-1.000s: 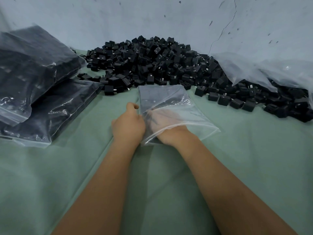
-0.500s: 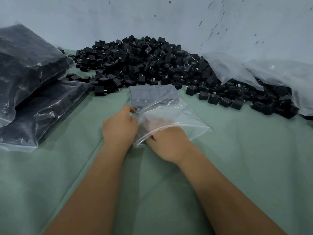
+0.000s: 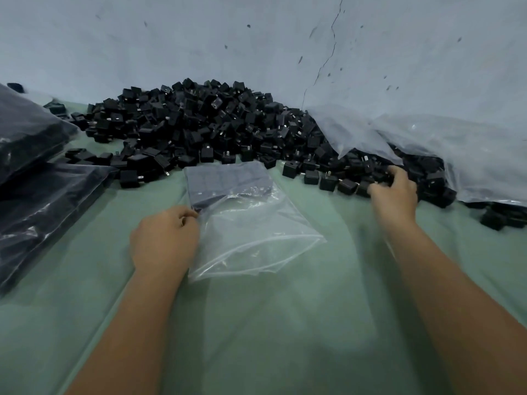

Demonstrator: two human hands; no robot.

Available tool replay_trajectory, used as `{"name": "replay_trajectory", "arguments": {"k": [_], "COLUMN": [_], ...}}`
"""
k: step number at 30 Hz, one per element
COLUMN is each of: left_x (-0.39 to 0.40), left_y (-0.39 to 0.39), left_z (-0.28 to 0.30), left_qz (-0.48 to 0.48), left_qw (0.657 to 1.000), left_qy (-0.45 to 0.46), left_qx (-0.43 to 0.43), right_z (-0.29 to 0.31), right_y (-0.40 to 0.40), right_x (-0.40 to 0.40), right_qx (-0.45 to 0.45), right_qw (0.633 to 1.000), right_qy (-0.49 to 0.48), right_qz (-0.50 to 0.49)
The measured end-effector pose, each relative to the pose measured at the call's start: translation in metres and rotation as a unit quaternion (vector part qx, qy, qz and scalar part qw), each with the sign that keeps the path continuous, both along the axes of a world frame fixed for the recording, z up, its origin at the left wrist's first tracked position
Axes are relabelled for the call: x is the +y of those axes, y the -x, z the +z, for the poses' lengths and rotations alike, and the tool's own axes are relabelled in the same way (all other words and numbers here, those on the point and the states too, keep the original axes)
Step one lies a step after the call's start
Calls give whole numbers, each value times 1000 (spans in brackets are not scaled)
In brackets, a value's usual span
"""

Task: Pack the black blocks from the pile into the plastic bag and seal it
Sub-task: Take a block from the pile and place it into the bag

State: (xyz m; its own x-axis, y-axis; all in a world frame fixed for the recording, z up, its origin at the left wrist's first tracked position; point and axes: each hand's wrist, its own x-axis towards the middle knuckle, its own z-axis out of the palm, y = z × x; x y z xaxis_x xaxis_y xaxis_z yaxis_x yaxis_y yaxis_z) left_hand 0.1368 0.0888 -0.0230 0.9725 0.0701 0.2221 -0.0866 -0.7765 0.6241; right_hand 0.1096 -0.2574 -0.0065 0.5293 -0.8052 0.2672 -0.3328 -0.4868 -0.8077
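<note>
A: Plastic, clear and thin, is what the flat rectangular bag point(image 3: 251, 223) in the middle of the bench point(image 3: 285, 323) is made of; why is it pinned at one edge?

B: Its left edge is pinched by the left hand point(image 3: 165, 238), fingers curled on the film, probably so that the bag is kept from sliding and its near mouth is kept ready. A zip strip can be seen along that near edge, not yet pressed shut.

A: And what is already inside?

B: A flat layer of black blocks is seen at the far end of the bag, dulled to grey by the film. The near half is crumpled, glossy and holds nothing.

A: Where is the right hand point(image 3: 395, 189)?

B: It is placed at the right, on the near fringe of the large pile of small black plastic blocks point(image 3: 205, 129). The fingers are curled among the blocks, so a handful appears to be gripped, though blur makes that uncertain.

A: What can be said of the blocks themselves?

B: Squarish, matt and hard-edged; small metal prongs are shown on some. They are heaped loosely against the pale cracked wall point(image 3: 256, 38).

A: Anything else?

B: Filled dark bags point(image 3: 37, 195) are stacked at the left, and loose clear plastic sheeting point(image 3: 456, 149) is draped over the pile's right side. The bench is covered with a smooth pale green cloth.
</note>
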Motion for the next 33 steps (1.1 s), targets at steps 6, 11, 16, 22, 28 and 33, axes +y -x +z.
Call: {"name": "replay_trajectory", "arguments": {"k": [6,11,16,22,28,33], "left_x": [-1,-1,-6,-13,-16,-14], "left_y": [-3,-4,-2,16,22,16], "left_z": [-7,-9,-4,-2,0,-7], "left_qz": [9,7,-51,-258,-375,-238], "left_qw": [1000,999,991,955,926,952], "left_qy": [12,17,34,39,-47,191], "left_qx": [-13,-30,-120,-144,-16,7], "right_z": [-16,-37,-38,-20,-17,-21], "right_y": [-43,-39,-9,36,64,62], "right_x": [0,27,57,116,195,199], "right_qx": [157,135,13,-260,-273,-148], "right_qw": [982,967,981,956,879,891], "right_qy": [-43,180,166,93,129,199], "right_qz": [100,118,100,103,369,380]}}
